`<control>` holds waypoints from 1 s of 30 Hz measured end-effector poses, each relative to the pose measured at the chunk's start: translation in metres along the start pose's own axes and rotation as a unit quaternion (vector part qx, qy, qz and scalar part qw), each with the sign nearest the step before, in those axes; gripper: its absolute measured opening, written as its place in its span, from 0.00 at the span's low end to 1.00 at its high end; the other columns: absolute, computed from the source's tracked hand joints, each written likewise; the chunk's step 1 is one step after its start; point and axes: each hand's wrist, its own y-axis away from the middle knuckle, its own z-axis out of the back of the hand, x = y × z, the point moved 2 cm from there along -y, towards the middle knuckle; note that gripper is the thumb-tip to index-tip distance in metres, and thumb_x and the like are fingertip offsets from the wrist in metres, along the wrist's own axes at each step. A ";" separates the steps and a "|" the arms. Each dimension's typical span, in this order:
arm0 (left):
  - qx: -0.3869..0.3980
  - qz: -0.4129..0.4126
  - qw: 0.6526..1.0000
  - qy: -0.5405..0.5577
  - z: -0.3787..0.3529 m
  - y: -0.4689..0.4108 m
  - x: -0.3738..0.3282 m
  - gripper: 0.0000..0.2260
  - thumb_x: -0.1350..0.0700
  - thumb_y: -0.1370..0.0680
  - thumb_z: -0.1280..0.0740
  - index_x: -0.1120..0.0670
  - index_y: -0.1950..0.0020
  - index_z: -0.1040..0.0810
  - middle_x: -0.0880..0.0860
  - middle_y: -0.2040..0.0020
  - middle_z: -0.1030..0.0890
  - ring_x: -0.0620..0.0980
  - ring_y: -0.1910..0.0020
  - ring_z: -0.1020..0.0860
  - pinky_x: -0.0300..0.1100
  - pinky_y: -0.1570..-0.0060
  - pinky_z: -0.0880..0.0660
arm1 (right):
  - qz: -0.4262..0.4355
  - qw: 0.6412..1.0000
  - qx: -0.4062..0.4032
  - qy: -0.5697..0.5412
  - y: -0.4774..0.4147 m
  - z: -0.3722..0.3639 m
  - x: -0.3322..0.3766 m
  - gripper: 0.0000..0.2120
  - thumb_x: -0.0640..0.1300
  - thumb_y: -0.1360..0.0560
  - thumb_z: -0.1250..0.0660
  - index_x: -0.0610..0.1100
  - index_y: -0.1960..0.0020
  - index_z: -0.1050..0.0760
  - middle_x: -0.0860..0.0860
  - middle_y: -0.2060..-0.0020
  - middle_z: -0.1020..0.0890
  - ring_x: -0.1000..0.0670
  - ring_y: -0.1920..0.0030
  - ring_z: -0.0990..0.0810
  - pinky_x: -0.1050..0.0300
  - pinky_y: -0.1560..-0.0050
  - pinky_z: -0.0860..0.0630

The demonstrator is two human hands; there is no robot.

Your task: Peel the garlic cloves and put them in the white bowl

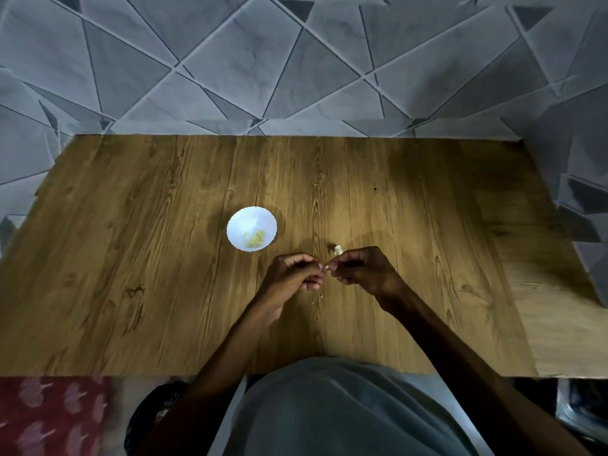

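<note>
A small white bowl point(251, 228) stands on the wooden table, with several yellowish peeled cloves point(255, 239) in its near right part. My left hand point(294, 271) and my right hand point(360, 268) meet just right of and nearer than the bowl. Between their fingertips they pinch one small pale garlic clove point(327, 267), mostly hidden by the fingers. Another pale garlic piece point(338, 250) lies on the table just behind my right hand's fingertips.
Tiny skin flakes point(320, 296) lie on the table point(164, 274) below my hands. A grey patterned wall stands behind and to the right of the table. A red patterned cloth point(49, 416) lies at the lower left, past the table's near edge.
</note>
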 end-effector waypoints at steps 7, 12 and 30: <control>-0.001 -0.001 1.000 0.015 -0.003 -0.009 -0.005 0.07 0.59 0.22 0.31 0.62 0.48 0.18 0.58 0.57 0.16 0.51 0.59 0.18 0.40 0.57 0.20 | 0.015 1.000 -0.012 0.014 -0.010 0.004 0.005 0.04 0.40 0.25 0.27 0.41 0.51 0.16 0.46 0.62 0.15 0.53 0.63 0.19 0.59 0.59 0.21; -0.003 0.033 0.997 0.069 -0.002 -0.015 -0.008 0.07 0.58 0.24 0.29 0.59 0.49 0.17 0.59 0.54 0.15 0.53 0.54 0.17 0.45 0.48 0.20 | 0.034 0.999 -0.023 0.014 -0.014 0.005 0.010 0.04 0.41 0.26 0.27 0.43 0.51 0.16 0.47 0.60 0.14 0.51 0.61 0.18 0.57 0.56 0.20; -0.010 -0.011 1.000 0.011 -0.002 -0.017 -0.008 0.05 0.62 0.23 0.31 0.61 0.49 0.18 0.56 0.61 0.16 0.47 0.63 0.19 0.36 0.60 0.22 | 0.021 0.999 -0.037 0.011 -0.013 0.001 0.009 0.04 0.38 0.25 0.28 0.41 0.51 0.16 0.46 0.62 0.15 0.53 0.63 0.18 0.61 0.61 0.22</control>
